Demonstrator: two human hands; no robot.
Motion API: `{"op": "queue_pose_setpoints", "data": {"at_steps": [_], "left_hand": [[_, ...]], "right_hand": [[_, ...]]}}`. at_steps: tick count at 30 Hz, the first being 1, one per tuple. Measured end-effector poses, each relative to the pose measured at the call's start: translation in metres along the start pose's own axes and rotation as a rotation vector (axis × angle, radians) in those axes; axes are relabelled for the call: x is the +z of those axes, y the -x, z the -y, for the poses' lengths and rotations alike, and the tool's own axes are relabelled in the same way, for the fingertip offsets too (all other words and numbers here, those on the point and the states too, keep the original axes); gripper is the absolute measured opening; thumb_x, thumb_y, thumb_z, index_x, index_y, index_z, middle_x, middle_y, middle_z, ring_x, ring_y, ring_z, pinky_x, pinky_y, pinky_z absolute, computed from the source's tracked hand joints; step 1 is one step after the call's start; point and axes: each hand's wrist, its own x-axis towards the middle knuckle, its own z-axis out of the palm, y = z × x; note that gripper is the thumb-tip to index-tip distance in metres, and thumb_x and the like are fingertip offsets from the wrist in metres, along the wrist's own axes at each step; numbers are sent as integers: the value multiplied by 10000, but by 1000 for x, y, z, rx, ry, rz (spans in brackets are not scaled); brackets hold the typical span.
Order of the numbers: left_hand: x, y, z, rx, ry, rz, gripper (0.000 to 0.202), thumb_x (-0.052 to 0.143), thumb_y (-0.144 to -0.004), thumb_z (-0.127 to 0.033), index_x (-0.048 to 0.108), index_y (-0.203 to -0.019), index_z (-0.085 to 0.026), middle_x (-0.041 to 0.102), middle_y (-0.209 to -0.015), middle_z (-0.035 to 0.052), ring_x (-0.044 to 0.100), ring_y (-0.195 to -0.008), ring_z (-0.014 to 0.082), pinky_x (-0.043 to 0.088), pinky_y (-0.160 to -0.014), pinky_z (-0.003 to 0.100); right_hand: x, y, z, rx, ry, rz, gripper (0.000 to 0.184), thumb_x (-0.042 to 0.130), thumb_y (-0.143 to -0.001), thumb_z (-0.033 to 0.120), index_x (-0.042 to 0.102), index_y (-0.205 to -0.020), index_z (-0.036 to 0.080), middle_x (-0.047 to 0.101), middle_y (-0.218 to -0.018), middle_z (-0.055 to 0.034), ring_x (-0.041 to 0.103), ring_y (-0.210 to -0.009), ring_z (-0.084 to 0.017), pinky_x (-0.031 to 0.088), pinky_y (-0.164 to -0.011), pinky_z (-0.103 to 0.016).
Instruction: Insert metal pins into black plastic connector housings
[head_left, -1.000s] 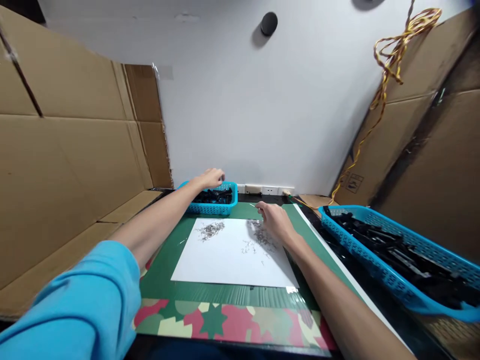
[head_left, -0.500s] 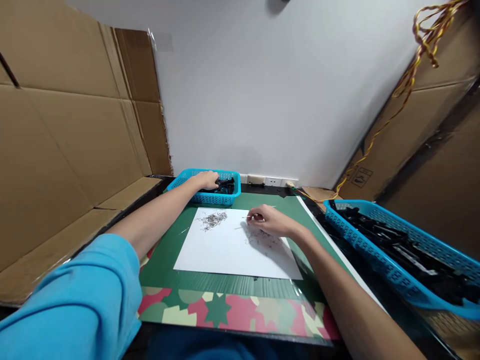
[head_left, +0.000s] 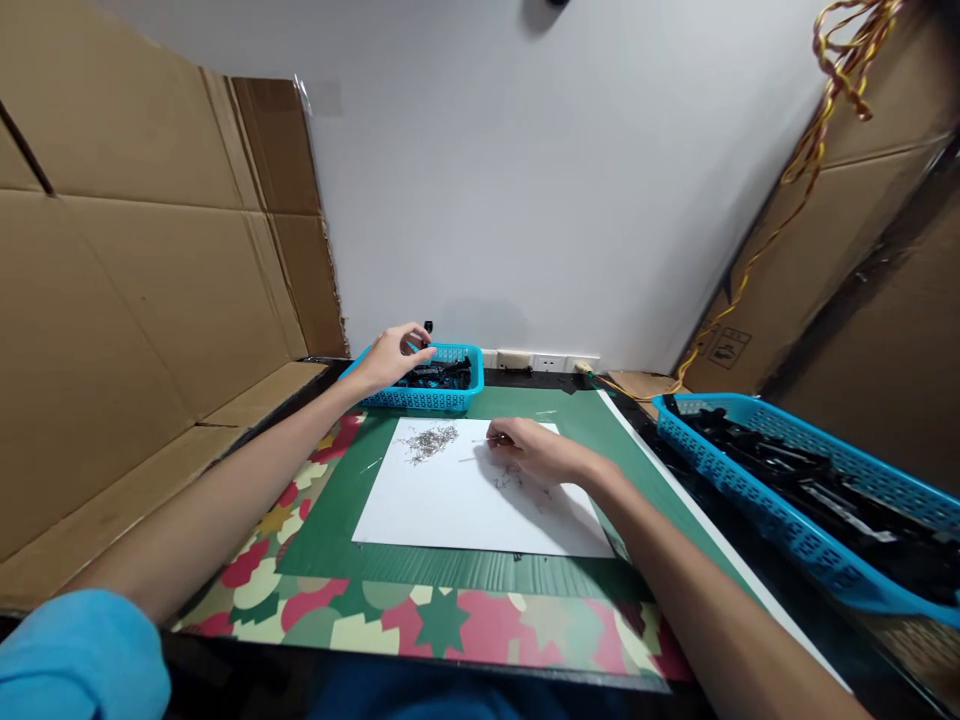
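Over the back left basket (head_left: 420,400), my left hand (head_left: 394,357) is raised with thumb and fingers closed on a small black part (head_left: 428,327), whose top sticks up past the fingertips. Black parts (head_left: 450,374) lie inside that blue basket. My right hand (head_left: 532,448) hovers low over the white sheet (head_left: 435,510), fingers pinched on a thin metal pin (head_left: 478,441) that points left. A pile of tiny metal pins (head_left: 430,442) is on the sheet's upper left. More loose pins (head_left: 517,482) are scattered under and beside my right hand.
A larger blue basket (head_left: 780,525) full of black parts (head_left: 817,490) stands on the right. Cardboard walls (head_left: 150,280) flank the table. Power sockets (head_left: 550,363) line the back, and a yellow twisted cable (head_left: 739,290) hangs on the right. A green mat (head_left: 322,540) lies beneath the sheet.
My left hand has come up out of the basket and slightly left, with a black part in its fingers. My right hand stays over the sheet, its pinch little changed.
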Motion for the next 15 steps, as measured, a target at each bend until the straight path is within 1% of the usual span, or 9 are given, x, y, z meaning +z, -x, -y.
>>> {"op": "queue_pose_setpoints", "data": {"at_steps": [2,4,5,6,8,10,13,15], "left_hand": [[5,22,-14,18,125,-16,363,625,-988,-544,643,-1086,-194,729,-950,77,678,-813,190,541,-729,314],[15,46,-30,-3,463,-39,335,730,-930,-505,621,-1007,-198,714,-895,57,658,-776,175,530,-717,305],[21,57,-39,-30,611,-37,338,775,-902,-476,607,-1000,-200,723,-920,59,650,-767,164,517,-705,294],[28,67,-48,-81,747,-11,345,798,-891,-447,591,-1018,-203,734,-960,65,640,-758,151,503,-692,281],[42,85,-67,-202,989,59,384,826,-880,-392,559,-1089,-212,733,-972,57,605,-695,119,471,-659,259],[54,98,-84,-316,1198,119,406,811,-903,-342,541,-1179,-213,717,-984,55,600,-697,108,460,-667,253],[66,110,-100,-423,1378,185,431,783,-927,-291,552,-1279,-199,690,-977,57,596,-705,105,458,-687,256],[72,115,-103,-440,1397,239,409,765,-935,-276,585,-1288,-176,678,-966,61,588,-706,104,453,-694,259]], "right_hand": [[-6,2,5,-47,-58,-68,106,542,-1006,266,580,-922,214,625,-890,-48,486,-756,-182,360,-684,-321],[-11,3,10,-90,-156,-128,163,517,-1045,330,529,-923,223,541,-868,-28,421,-747,-178,349,-679,-322],[-12,3,12,-106,-212,-154,186,508,-1057,357,511,-925,226,497,-854,-16,393,-741,-175,343,-675,-321],[-13,3,14,-121,-273,-179,201,505,-1065,379,499,-931,230,458,-846,-6,373,-738,-172,339,-673,-318],[-12,1,18,-152,-400,-243,222,521,-1068,419,485,-948,235,404,-838,9,352,-735,-166,329,-664,-310],[-9,-1,22,-176,-513,-308,254,549,-1059,463,478,-961,239,385,-831,16,338,-727,-161,314,-647,-302],[-4,-5,28,-200,-617,-382,316,588,-1032,529,478,-964,241,405,-824,17,344,-722,-159,305,-633,-294],[-2,-6,32,-202,-633,-397,350,601,-1018,562,480,-951,240,418,-814,20,356,-720,-158,314,-635,-290]]}}
